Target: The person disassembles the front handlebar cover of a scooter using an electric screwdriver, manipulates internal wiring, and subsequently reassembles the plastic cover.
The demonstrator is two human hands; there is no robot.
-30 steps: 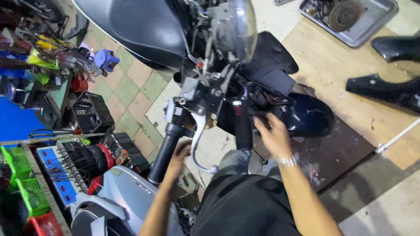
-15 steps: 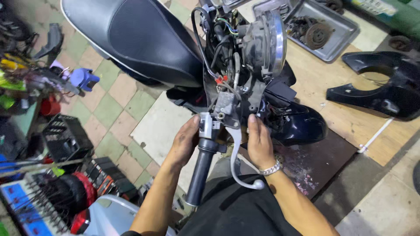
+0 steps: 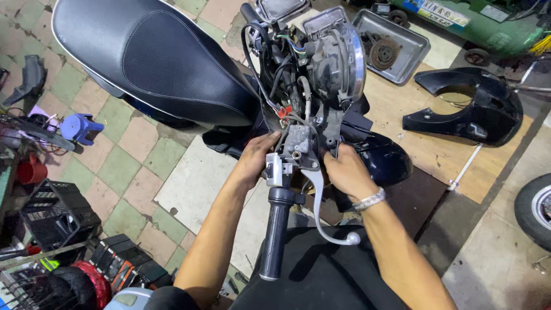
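Head view — stripped handlebar (image 3: 298,155), wires bared, hands (image 3: 344,172) touching.

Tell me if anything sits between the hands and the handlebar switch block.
Nothing visible does. The left hand already touches the grey switch block from its side, and the right hand rests against the stem just past the brake lever. Loose cables hang above the block, not between.

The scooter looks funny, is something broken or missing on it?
Yes. The handlebar cover is off, so the headlight back and wires show bare. A black body panel lies on the floor. Both hands, left hand and right hand, touch the brake lever mount.
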